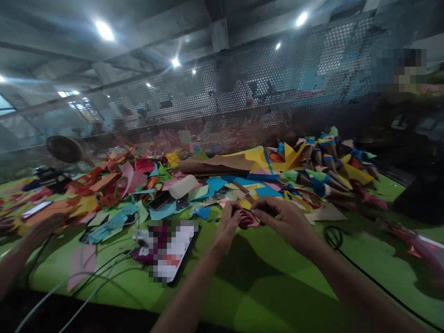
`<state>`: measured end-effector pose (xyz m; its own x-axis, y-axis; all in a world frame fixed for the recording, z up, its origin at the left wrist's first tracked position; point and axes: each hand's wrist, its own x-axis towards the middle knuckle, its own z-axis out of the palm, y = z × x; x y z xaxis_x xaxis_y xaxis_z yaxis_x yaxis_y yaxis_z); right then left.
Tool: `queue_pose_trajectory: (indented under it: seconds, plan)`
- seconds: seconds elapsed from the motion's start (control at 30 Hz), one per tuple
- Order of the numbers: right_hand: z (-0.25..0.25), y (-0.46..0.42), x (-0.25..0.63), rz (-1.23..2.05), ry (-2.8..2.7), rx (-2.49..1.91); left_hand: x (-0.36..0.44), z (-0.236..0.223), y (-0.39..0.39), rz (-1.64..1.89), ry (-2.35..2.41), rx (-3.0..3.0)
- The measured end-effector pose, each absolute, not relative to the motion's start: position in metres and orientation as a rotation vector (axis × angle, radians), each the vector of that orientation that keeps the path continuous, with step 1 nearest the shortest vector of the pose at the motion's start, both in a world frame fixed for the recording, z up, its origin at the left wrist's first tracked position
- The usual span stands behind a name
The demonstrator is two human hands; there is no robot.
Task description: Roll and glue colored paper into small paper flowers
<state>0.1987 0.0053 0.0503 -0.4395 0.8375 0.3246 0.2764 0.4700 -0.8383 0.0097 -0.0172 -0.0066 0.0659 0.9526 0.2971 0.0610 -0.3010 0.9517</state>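
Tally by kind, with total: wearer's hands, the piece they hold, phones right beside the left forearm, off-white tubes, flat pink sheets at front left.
Wearer's bare hands (left hand, right hand): 2
Small pink striped piece, held between them: 1
Rectangular phone with pixelated pale screen: 1
Off-white rolled tube: 1
Flat pink sheet: 1
Total: 6

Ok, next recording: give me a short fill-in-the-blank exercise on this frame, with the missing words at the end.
1. The left hand and right hand hold a small ____-coloured piece between them.
2. The tabletop is coloured ____.
3. The phone nearest the left hand lies to that hand's ____ side.
4. The looped cable to the right of the right hand is coloured ____.

Missing words: pink; green; left; black.
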Motion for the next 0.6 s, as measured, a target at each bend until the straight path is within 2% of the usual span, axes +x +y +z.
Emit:
queue_pose_trajectory:
  seconds: [0.23, 0.6]
  plan:
    - [0.054, 0.007, 0.203, 0.884, -1.892, -0.930, 0.006, 0.001, -0.018, 1.274, 1.075, 1.503]
    - [0.050, 0.006, 0.200, 0.896, -1.897, -0.819, 0.006, -0.012, -0.003, 1.361, 1.224, 1.713]
